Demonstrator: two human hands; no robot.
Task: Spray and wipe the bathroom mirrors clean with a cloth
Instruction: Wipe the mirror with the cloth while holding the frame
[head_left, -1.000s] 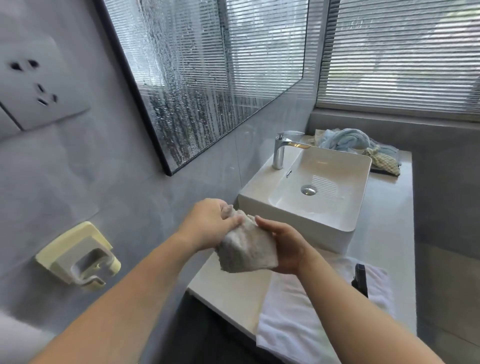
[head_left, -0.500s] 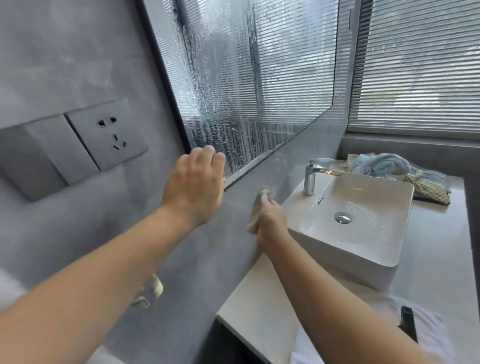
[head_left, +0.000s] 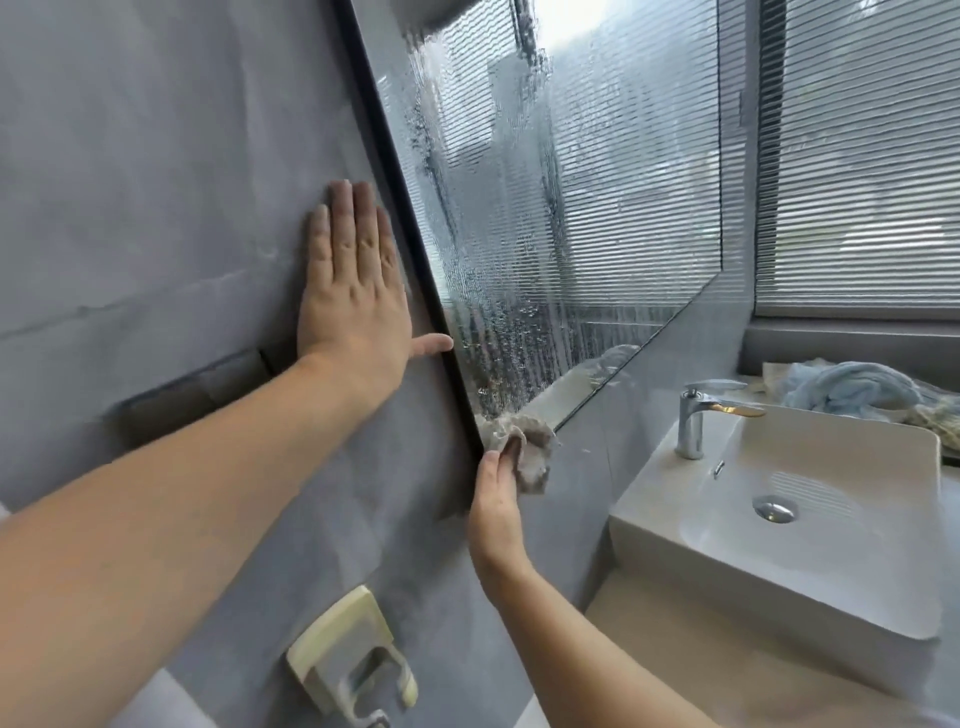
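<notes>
Grey wall (head_left: 156, 156): left hand (head_left: 353, 291) flat, fingers straight; right hand (head_left: 498, 493) pinches cloth (head_left: 524, 441) at mirror (head_left: 571, 208) corner.

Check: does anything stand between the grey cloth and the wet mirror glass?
Nothing visible does. The crumpled grey cloth, held by the right hand, lies at the lower corner of the black-framed wet mirror.

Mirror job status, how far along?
Done: spraying, the mirror is covered in droplets and runs. In hand: right hand holds the cloth at the mirror's lower corner; left hand lies flat on the wall beside the frame. Left: nearly all the wiping.
</notes>
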